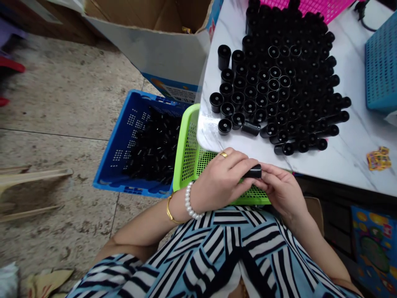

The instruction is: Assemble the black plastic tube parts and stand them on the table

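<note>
My left hand (221,178), with a ring on one finger, is closed round a short black plastic cylinder (255,171), which lies sideways in the grip. The fingertips of my right hand (283,188) pinch its right end, hiding that end. Both hands are above a green basket (179,169), just in front of the table edge. On the white marbled table (347,161) beyond them, many similar black cylinders (262,87) stand packed upright, hollow tops showing. One cylinder (250,128) lies on its side at the near edge of the group.
A blue crate (107,165) on the floor at left holds a heap of small black pieces. Behind it stands an open cardboard box (173,54). A pink basket (328,9) and a light-blue basket (381,66) are on the table, with a crumpled yellow wrapper (378,159) at right.
</note>
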A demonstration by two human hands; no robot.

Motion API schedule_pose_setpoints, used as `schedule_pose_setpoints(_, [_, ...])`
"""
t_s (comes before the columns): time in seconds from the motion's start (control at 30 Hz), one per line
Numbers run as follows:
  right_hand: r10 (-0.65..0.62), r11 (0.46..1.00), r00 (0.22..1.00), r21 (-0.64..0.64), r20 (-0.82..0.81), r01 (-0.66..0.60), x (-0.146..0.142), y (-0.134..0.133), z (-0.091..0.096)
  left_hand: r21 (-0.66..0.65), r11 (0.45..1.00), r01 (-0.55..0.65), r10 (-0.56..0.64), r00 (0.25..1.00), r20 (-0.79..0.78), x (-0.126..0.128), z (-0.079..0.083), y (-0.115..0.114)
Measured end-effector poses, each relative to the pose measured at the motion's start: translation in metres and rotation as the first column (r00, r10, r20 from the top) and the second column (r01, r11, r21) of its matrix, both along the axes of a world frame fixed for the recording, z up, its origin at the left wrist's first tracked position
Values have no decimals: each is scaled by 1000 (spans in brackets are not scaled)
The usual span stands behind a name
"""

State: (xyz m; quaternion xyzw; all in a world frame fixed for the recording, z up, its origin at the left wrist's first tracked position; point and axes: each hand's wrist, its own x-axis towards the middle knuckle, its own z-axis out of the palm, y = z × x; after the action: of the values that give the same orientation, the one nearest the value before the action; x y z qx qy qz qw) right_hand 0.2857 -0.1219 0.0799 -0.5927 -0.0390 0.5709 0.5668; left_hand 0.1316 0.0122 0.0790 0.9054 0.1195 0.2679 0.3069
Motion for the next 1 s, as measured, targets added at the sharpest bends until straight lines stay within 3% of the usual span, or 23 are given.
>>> schedule_pose_setpoints(0.17, [24,999,983,23,182,-29,-1,-4,3,-72,996,-56,64,991,114,3,-3,3])
schedule_pose_setpoints(0.27, [-21,998,925,65,380,-4,-3,-4,9,-112,992,-64,80,987,141,8,-13,4])
schedule_pose_setpoints(0.4, [-108,989,737,148,668,10,-6,-1,15,-100,989,-108,125,976,177,16,-27,3])
schedule_pose_setpoints(0.5, [-97,986,598,157,796,-49,-2,4,17,-95,981,-167,181,969,169,19,-35,1])
schedule_pose_setpoints(0.7, [29,991,605,57,796,-123,4,19,26,-136,975,-175,196,969,154,18,-40,0])
schedule_pose_setpoints(1.0, [81,986,503,4,860,-164,-4,31,28,-145,977,-157,179,972,154,17,-37,1])
